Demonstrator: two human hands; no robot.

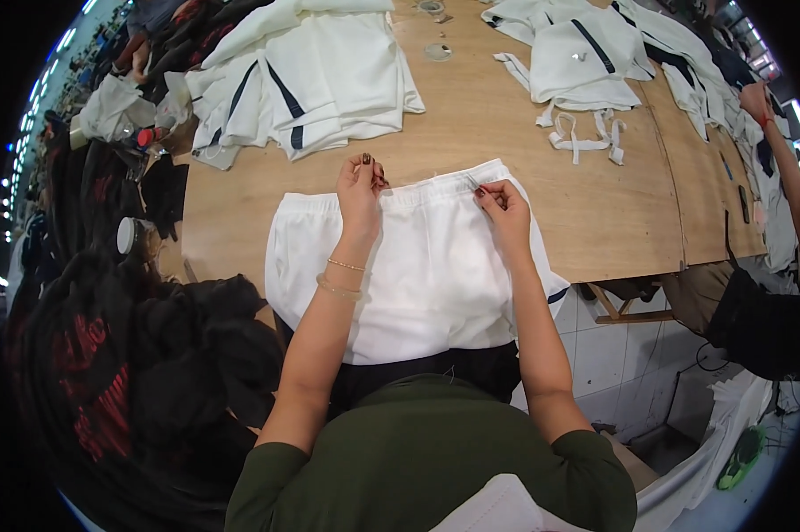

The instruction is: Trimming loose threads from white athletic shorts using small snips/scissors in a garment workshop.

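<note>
A pair of white shorts (435, 266) lies across the near edge of the tabletop (612, 217), its gathered waistband (417, 193) turned to the far side and its lower part draping toward the wearer's lap. The right hand (506, 208) grips a thin, greyish tool (472, 181) between thumb and fingers at the right end of the waistband. The left hand (360, 193) is raised over the waistband's left half, its fingers drawn into a pinch; whether they hold a loose thread is too fine to make out at this distance.

The step in hand appears to be close finishing work along the waistband, perhaps the tidying of threads. The next move would call for a flat, steady edge under the left hand and a careful placing of the tool's tip, so that the white cloth is not nicked.

Beyond, a stack of white garments (338, 75) sits at upper left, and a second heap of white clothing (586, 58) at upper right, with loose white strips (586, 140) just below it.
</note>
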